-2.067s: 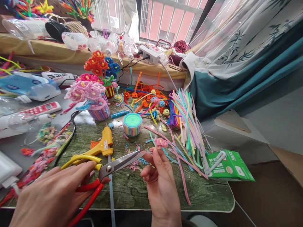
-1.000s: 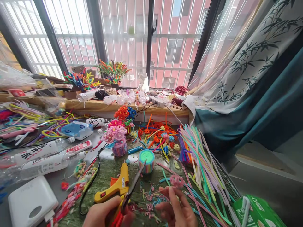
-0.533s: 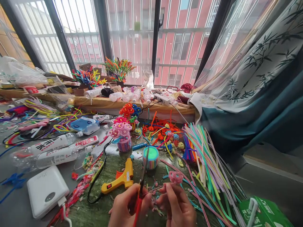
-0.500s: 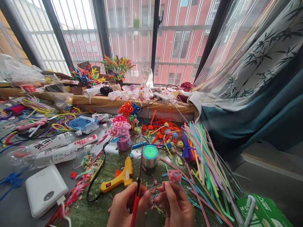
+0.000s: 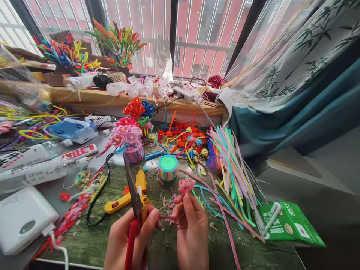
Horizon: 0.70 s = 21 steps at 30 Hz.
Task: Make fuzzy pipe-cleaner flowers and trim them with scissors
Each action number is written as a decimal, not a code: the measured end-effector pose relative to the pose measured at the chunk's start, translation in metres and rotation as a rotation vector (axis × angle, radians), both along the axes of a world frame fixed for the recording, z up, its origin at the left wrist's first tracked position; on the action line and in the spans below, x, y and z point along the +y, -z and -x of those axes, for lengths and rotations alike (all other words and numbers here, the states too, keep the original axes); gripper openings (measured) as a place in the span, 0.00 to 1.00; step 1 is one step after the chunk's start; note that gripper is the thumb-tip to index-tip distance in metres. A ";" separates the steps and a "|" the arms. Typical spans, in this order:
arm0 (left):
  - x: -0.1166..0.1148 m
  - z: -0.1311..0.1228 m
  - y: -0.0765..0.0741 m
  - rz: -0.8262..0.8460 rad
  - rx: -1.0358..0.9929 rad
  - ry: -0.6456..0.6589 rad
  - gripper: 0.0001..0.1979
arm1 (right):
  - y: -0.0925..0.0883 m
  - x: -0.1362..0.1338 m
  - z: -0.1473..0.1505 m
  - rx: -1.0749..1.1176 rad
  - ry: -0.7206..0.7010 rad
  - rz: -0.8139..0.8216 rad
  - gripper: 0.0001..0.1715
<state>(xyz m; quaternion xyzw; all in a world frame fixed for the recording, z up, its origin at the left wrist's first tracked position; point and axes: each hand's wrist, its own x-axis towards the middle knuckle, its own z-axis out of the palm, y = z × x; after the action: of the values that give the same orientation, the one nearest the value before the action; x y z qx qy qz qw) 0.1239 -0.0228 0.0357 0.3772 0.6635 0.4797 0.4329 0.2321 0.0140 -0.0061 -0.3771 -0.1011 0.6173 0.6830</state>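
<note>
My left hand (image 5: 126,240) is closed round red-handled scissors (image 5: 132,202), whose closed blades point up and away over the table. My right hand (image 5: 191,232) pinches the thin stem of a small pink pipe-cleaner flower (image 5: 186,185), which stands just above my fingertips. The two hands nearly touch near the table's front edge. A yellow glue gun (image 5: 132,195) lies right behind the scissors. A striped round pot with a green top (image 5: 167,168) stands further back.
A fan of pastel pipe cleaners (image 5: 233,168) lies to the right, beside a green box (image 5: 287,223). A pot of pink flowers (image 5: 128,140), bottles (image 5: 30,165) and a white power bank (image 5: 22,217) sit at left. Cuttings litter the green mat (image 5: 230,247).
The view has tilted down. My left hand turned the scissors so their blades lean up-left; earlier they lay flat and pointed at the flower. My right hand keeps the pink flower.
</note>
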 end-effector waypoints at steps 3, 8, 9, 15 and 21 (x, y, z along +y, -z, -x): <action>0.002 0.006 0.008 -0.009 -0.074 0.027 0.33 | -0.012 0.001 0.001 0.163 0.007 0.057 0.28; 0.009 0.024 0.027 -0.042 -0.163 0.164 0.29 | -0.026 -0.001 0.002 0.394 -0.098 0.044 0.28; 0.009 0.027 0.028 -0.035 -0.171 0.175 0.29 | -0.027 -0.001 0.002 0.427 -0.118 0.040 0.28; 0.006 0.030 0.025 -0.040 -0.178 0.180 0.28 | -0.021 -0.003 0.011 0.221 0.149 -0.014 0.23; -0.004 0.017 0.013 -0.030 -0.166 0.119 0.28 | -0.020 -0.009 0.021 -0.062 0.434 -0.163 0.16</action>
<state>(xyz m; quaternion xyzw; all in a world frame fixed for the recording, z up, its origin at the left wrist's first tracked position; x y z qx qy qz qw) 0.1065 -0.0264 0.0224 0.3812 0.5946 0.4926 0.5084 0.2112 0.0050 0.0142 -0.3523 -0.0880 0.4339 0.8245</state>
